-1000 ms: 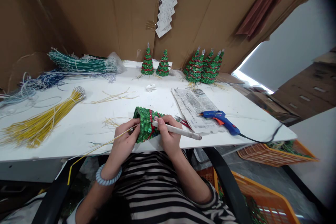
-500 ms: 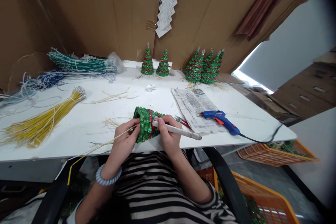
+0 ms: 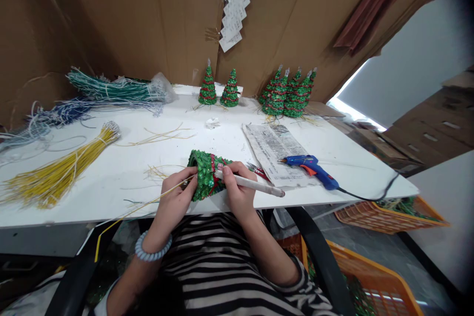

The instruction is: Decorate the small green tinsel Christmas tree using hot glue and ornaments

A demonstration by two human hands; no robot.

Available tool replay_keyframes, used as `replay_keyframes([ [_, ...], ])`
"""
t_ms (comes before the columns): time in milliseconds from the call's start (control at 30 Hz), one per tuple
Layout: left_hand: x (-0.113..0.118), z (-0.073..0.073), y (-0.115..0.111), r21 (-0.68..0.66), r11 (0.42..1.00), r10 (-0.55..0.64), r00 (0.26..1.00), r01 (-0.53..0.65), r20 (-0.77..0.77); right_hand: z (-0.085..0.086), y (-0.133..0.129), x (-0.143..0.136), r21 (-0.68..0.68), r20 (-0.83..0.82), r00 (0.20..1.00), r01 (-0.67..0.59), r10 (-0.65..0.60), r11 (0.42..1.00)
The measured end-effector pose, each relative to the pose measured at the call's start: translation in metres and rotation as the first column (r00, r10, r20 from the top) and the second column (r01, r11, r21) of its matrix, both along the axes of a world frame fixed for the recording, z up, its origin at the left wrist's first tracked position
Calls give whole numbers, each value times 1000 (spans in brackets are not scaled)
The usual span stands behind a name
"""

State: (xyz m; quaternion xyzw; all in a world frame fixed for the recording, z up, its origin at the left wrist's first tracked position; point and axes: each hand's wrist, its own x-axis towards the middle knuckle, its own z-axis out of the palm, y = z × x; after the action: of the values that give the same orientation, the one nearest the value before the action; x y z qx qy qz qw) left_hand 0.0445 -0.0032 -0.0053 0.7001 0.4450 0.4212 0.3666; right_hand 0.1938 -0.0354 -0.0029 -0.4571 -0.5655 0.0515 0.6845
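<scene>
A green Christmas tree ornament (image 3: 205,174) with red garland lies on its side near the table's front edge, its hollow base facing left. At that opening my left hand (image 3: 175,196) is closed, pinching a thin yellow wire (image 3: 163,197) that trails down past the table edge. My right hand (image 3: 239,190) is closed round a white pen-like stick (image 3: 259,186) and rests against the tree's right part. One end of the stick touches the red garland. The treetop is hidden by my right hand.
A blue glue gun (image 3: 311,165) lies partly on folded newspaper (image 3: 276,150), with scissors (image 3: 259,171) close by. Several finished trees (image 3: 285,94) stand at the back. Bundles of yellow wires (image 3: 70,165) and green wires (image 3: 111,86) lie left. Orange crates (image 3: 388,217) stand below right.
</scene>
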Motion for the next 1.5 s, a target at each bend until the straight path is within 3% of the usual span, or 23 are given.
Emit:
replay_keyframes([
  [1500,2,5,-1,36,999,21,1000,-21,-3,0,0,0,-33,8,1000,3,-3,999],
])
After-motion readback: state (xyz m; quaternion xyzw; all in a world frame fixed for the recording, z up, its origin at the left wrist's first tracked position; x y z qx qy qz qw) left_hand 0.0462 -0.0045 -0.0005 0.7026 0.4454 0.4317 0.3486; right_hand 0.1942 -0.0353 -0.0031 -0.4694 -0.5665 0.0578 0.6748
